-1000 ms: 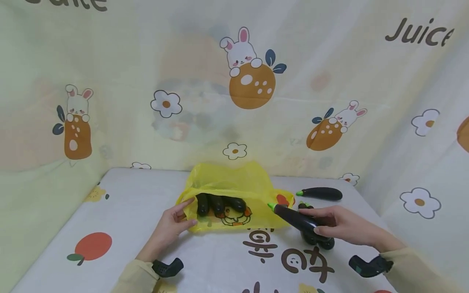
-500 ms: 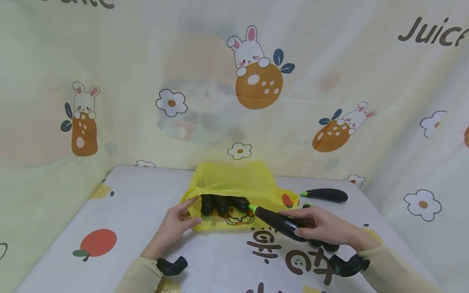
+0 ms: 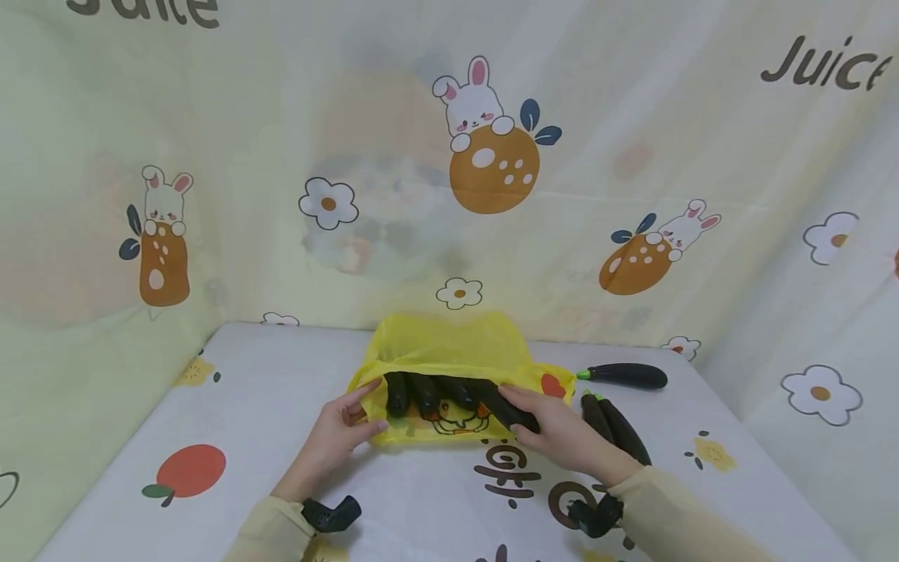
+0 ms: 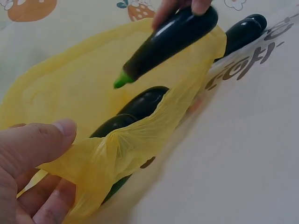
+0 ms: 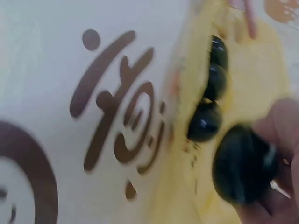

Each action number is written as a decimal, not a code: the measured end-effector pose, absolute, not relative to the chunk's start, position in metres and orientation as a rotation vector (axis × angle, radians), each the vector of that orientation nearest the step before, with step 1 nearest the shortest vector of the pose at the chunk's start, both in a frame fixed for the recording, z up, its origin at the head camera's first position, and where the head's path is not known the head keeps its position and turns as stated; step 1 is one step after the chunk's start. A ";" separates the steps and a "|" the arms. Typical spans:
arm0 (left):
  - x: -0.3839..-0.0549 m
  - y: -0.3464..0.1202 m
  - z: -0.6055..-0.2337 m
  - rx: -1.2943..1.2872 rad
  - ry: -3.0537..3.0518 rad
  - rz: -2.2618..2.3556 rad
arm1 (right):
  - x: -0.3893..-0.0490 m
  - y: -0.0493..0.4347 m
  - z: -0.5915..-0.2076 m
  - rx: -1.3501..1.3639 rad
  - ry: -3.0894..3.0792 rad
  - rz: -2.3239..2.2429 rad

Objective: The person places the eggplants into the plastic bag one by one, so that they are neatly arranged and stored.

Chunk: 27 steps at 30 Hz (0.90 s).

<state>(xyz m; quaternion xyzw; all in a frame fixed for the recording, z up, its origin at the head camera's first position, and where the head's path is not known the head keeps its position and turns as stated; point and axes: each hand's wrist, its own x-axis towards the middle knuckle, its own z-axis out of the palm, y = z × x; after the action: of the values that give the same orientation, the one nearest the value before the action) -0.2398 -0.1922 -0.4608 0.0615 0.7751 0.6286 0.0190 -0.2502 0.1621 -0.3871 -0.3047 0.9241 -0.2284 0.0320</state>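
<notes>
A yellow plastic bag (image 3: 449, 343) lies with its mouth facing me, and three dark eggplants (image 3: 424, 394) sit inside, ends toward me. At the bag's left edge, my left hand (image 3: 344, 421) pinches the film between thumb and fingers; the left wrist view shows the thumb (image 4: 42, 140) on top of it. My right hand (image 3: 555, 425) grips another eggplant (image 3: 509, 410) by its thick end, at the right side of the bag mouth. Its green stem (image 4: 123, 80) points into the bag in the left wrist view, above the eggplants inside.
One eggplant (image 3: 627, 375) lies at the back right of the table. Two more eggplants (image 3: 621, 429) lie side by side beyond my right wrist, partly hidden by it. A patterned cloth (image 3: 393, 234) hangs behind the table (image 3: 281, 367).
My right hand has carried its eggplant leftward from beside the loose pair to the bag mouth, uncovering that pair. The left hand keeps its pinch on the bag edge.
</notes>
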 end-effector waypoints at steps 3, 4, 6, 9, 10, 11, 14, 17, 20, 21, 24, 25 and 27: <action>-0.240 -0.194 -0.459 0.200 2.408 1.966 | -0.257 0.146 -0.398 -0.949 2.940 -0.605; -0.241 -0.195 -0.459 0.206 2.409 1.972 | -0.260 0.142 -0.401 -0.958 2.968 -0.572; -0.241 -0.196 -0.459 0.219 2.402 1.982 | -0.265 0.134 -0.405 -0.942 3.014 -0.514; -0.241 -0.198 -0.458 0.227 2.383 2.000 | -0.275 0.124 -0.409 -0.895 3.049 -0.475; -0.241 -0.198 -0.458 0.226 2.377 2.006 | -0.278 0.122 -0.410 -0.875 3.054 -0.470; -0.241 -0.199 -0.458 0.222 2.367 2.014 | -0.282 0.120 -0.411 -0.859 3.053 -0.465; -0.242 -0.199 -0.457 0.221 2.353 2.030 | -0.291 0.115 -0.412 -0.804 3.026 -0.487; -0.242 -0.198 -0.457 0.232 2.344 2.034 | -0.295 0.112 -0.411 -0.694 2.957 -0.582; -0.242 -0.198 -0.455 0.234 2.353 2.032 | -0.296 0.110 -0.408 -0.585 2.878 -0.714; -0.242 -0.199 -0.454 0.228 2.355 2.033 | -0.296 0.110 -0.407 -0.566 2.854 -0.749; -0.242 -0.200 -0.453 0.220 2.366 2.035 | -0.298 0.107 -0.408 -0.555 2.819 -0.814; -0.241 -0.200 -0.453 0.219 2.358 2.043 | -0.299 0.106 -0.409 -0.566 2.816 -0.824; -0.241 -0.200 -0.454 0.220 2.347 2.055 | -0.303 0.103 -0.414 -0.600 2.830 -0.820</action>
<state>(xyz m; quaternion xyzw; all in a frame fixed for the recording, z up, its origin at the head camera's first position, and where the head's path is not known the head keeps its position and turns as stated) -0.2407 -0.2001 -0.4541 0.0703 0.7504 0.6572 0.0072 -0.3027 0.1033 -0.4137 -0.1990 0.9391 -0.2720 0.0672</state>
